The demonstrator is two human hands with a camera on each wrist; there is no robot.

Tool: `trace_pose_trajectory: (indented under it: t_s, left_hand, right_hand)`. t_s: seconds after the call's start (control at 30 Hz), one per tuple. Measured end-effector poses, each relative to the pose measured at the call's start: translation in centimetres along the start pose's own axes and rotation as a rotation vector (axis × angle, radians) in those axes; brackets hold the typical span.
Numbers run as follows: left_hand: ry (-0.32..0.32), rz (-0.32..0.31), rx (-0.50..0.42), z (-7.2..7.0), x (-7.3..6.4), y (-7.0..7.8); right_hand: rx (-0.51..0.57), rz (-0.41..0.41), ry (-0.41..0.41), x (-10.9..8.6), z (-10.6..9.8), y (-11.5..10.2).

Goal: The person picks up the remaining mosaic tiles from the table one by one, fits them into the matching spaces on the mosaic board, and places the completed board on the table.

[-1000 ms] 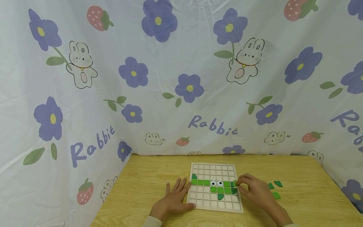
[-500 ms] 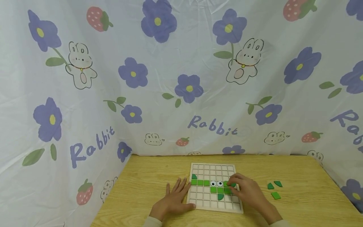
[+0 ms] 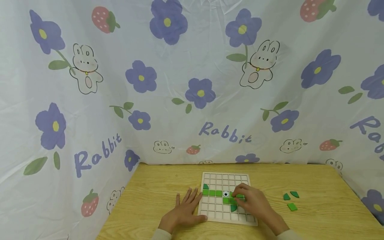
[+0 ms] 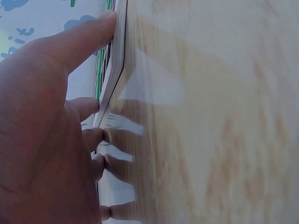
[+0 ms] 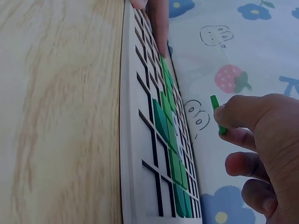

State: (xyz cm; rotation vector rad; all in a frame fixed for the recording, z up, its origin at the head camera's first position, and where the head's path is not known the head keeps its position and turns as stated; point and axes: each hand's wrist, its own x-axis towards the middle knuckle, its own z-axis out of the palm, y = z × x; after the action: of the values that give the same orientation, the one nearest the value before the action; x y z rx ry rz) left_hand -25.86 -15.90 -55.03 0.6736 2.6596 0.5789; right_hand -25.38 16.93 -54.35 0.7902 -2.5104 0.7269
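A pale wooden grid board (image 3: 212,213) lies on the table, partly filled with bright green square tiles (image 3: 212,193) and dark green rounded pieces (image 3: 233,208). One round eye tile (image 3: 226,194) shows in the head view; my right hand covers the cells to its right. My right hand (image 3: 255,201) is over the board, pinching a green tile (image 5: 217,114) between thumb and index finger; the right wrist view shows it raised clear of the grid. At the board's left edge my left hand (image 3: 184,213) rests with fingers spread, its thumb (image 4: 93,35) touching the near corner.
Right of the board lie a loose green square tile (image 3: 292,206) and two dark green pieces (image 3: 286,196). A patterned curtain (image 3: 168,133) hangs behind the wooden table (image 3: 156,180) and along both sides.
My right hand has moved left with the green tile, from the board's right edge to near the eye tiles, hiding one of them. My left hand and the board stay put.
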Motion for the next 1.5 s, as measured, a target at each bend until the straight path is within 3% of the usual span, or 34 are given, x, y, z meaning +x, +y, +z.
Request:
trace_pose_trajectory:
  t_s: [0.93, 1.5]
  left_hand:
    - [0.012, 0.006, -0.006, -0.1, -0.3, 0.2]
    - [0.019, 0.011, 0.005, 0.1, -0.2, 0.1]
  right_hand:
    - [0.011, 0.01, -0.092, 1.8, 3.6, -1.9]
    - [-0.063, 0.005, -0.148, 1.9, 5.0, -2.0]
